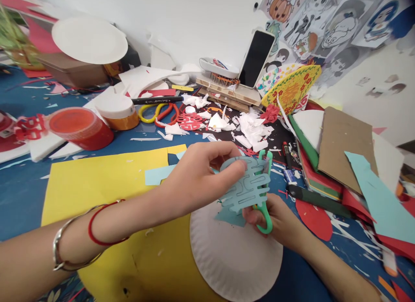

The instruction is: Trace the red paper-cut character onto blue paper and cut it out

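Between thumb and fingers, my left hand (207, 172) pinches a light-blue paper cutout (248, 187) with drawn lines and slotted edges. My right hand (269, 213) is closed around the handles of green scissors (266, 220). The scissors point away from me, with their blades at the cutout's right edge, partly hidden behind it. Below both hands lies a white paper plate (236, 263), with a light-blue scrap (231, 216) on it. A yellow sheet (129, 250) spreads under the plate and my left forearm.
At the back stand a phone (257, 59) and white paper scraps (254, 126). Yellow-and-red-handled scissors (167, 115) lie near a red tub (81, 128) on the left. Stacked papers and brown card (346, 142) crowd the right, beside a dark green cutter-like tool (319, 200).
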A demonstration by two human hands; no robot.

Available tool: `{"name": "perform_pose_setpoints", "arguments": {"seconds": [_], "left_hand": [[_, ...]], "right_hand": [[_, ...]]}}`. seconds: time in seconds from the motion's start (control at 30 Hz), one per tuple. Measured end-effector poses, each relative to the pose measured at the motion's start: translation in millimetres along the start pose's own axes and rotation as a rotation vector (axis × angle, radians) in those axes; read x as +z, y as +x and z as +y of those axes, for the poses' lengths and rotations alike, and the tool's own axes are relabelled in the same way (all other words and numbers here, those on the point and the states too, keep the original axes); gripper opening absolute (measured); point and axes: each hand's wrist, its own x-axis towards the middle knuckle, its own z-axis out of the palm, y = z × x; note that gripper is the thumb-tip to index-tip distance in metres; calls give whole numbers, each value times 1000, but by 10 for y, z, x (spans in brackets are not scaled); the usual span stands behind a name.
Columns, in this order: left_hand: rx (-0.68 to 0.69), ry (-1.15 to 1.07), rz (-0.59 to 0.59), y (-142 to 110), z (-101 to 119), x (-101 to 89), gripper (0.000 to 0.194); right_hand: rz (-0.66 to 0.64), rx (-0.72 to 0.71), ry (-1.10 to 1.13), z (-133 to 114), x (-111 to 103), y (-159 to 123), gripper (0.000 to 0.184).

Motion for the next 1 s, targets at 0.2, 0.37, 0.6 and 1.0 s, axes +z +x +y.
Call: {"name": "perform_pose_setpoints", "arguments": {"seconds": [0.2, 0.37, 0.6, 1.0], "left_hand": [[-25, -77, 18, -5, 27, -24, 21], [-86, -119, -87, -12, 39, 1, 16], [-133, -183, -132, -6, -17, 51, 7], [-145, -203, -66, 6, 0, 39, 13]], "right_hand": [[8, 68, -38, 43, -23, -21, 46], [45, 45, -90, 45, -29, -14, 50], [74, 90, -89, 38, -29, -14, 51], [43, 103, -30, 22, -23, -2, 49]]}}
